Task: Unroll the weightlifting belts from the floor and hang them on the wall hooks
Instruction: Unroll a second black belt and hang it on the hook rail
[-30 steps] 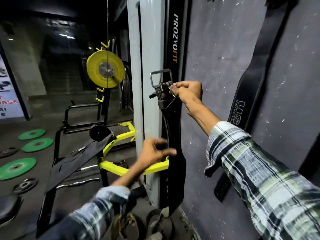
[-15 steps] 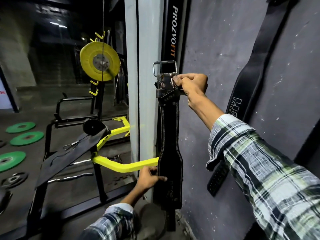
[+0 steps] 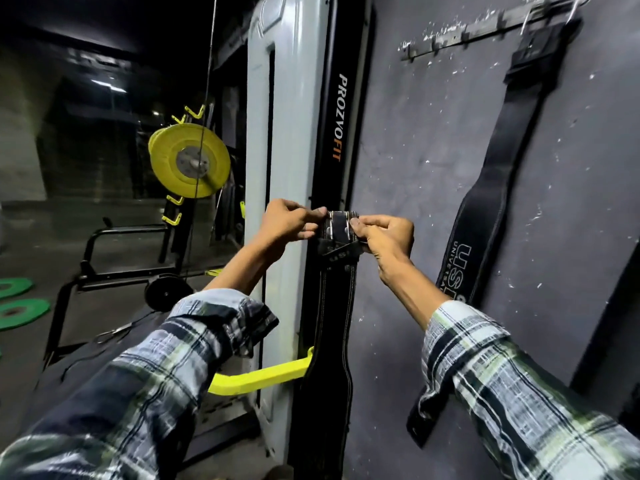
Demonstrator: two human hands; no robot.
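Note:
A black leather weightlifting belt (image 3: 329,341) with white stitching hangs straight down in front of me, unrolled. Its buckle end is pinched at chest height between both hands. My left hand (image 3: 287,223) grips the buckle from the left, and my right hand (image 3: 388,237) grips it from the right. High on the grey wall runs a metal rail of hooks (image 3: 485,26). A second black belt (image 3: 491,188) with white lettering hangs from a hook at the rail's right end and lies flat against the wall.
A white and black machine column (image 3: 294,133) stands just left of the held belt, with a yellow bar (image 3: 259,375) low down. A yellow weight plate (image 3: 190,161) sits on a rack behind. Green plates (image 3: 20,310) lie on the floor at far left.
My left hand has risen from the belt's lower part to the buckle, joining the right hand. The view has tilted up, and the hook rail now shows.

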